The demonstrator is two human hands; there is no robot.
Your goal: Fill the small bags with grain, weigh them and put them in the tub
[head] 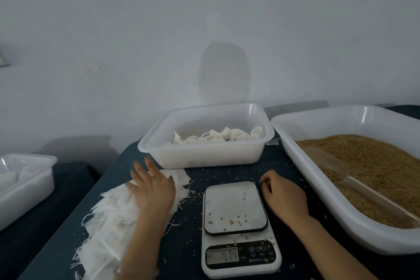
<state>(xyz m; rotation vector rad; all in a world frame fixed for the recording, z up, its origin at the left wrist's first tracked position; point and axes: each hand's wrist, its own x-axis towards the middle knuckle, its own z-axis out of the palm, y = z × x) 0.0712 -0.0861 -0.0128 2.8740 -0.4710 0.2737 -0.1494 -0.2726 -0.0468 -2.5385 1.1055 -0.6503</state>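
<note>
My left hand (152, 185) lies flat with spread fingers on a pile of empty white drawstring bags (106, 223) at the left of the dark table. My right hand (281, 195) hangs with loosely curled fingers just right of the white kitchen scale (236, 229) and holds nothing that I can see. A few grains lie on the scale's plate. Behind the scale stands a white tub (204, 154) with several filled bags (218, 137) in it. At the right, a large white tub (318, 166) holds brown grain (375, 166) and a clear scoop (336, 170).
Loose grains are scattered on the dark cloth around the scale. Another white tub (22, 184) stands on a separate surface at the far left. A plain wall rises close behind the tubs.
</note>
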